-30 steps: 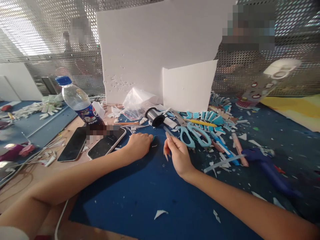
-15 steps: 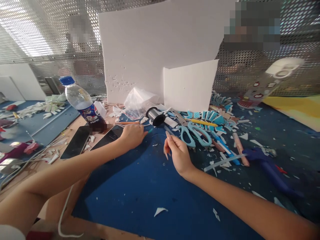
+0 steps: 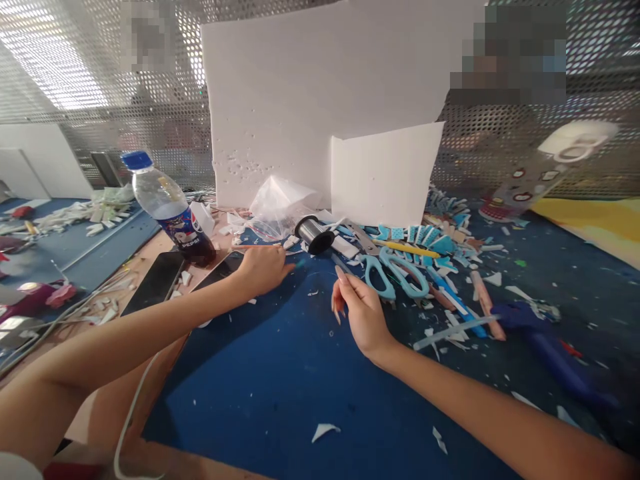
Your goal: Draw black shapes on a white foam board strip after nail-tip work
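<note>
The left hand was seen with its fingers curled in; a blurred teal tip was shown just beyond them, but whether it was clamped there could not be told. On the right hand thumb and forefinger were pressed together, and whatever lay between them was hidden. Between the hands a thread-like line was barely made out, bowed from left to right. Just beyond, the spool was tipped on its side, its long axis slanted from far left to near right, one black flange turned nearer. The far-left phone was partly covered by the left hand and forearm. Both arms were cut off at the near edges.
</note>
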A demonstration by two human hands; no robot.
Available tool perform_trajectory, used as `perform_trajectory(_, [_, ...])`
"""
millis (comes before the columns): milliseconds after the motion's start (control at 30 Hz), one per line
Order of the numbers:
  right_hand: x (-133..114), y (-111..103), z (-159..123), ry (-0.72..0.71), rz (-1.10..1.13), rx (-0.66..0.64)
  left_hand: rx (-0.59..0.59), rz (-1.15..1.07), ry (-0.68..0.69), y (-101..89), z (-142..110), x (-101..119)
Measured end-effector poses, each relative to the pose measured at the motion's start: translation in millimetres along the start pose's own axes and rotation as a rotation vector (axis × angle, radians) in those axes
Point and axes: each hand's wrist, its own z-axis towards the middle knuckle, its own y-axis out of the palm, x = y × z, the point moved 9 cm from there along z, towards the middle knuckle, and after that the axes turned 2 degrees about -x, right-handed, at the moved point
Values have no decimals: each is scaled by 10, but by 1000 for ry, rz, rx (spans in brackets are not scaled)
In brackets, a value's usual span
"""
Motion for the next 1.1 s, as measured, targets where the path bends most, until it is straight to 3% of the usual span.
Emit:
perform_trajectory(100, [-5, -7, 6, 1, 0, 5, -12, -4, 23, 59, -24, 57])
perform_trajectory(200, [-21, -14, 13, -2, -5, 15, 25, 6, -41, 45, 55, -52])
perform_trajectory(433, [-31, 2, 6, 8, -23, 18, 266, 49, -113, -226, 86, -455])
perform_trajectory(533, [-24, 15, 4, 17, -24, 13, 331, 77, -22, -271, 103, -552])
perform_trajectory(667, [-25, 16, 7, 22, -29, 7, 326, 100, 129, -186, 183, -583])
perform_trajectory(833, [-19, -2, 1, 20, -51, 1, 347, 92, 219, -178, 287, -569])
perform_trajectory(1100, [21, -33, 18, 23, -76, 31, 294, -10, 370, -183, 715, -493])
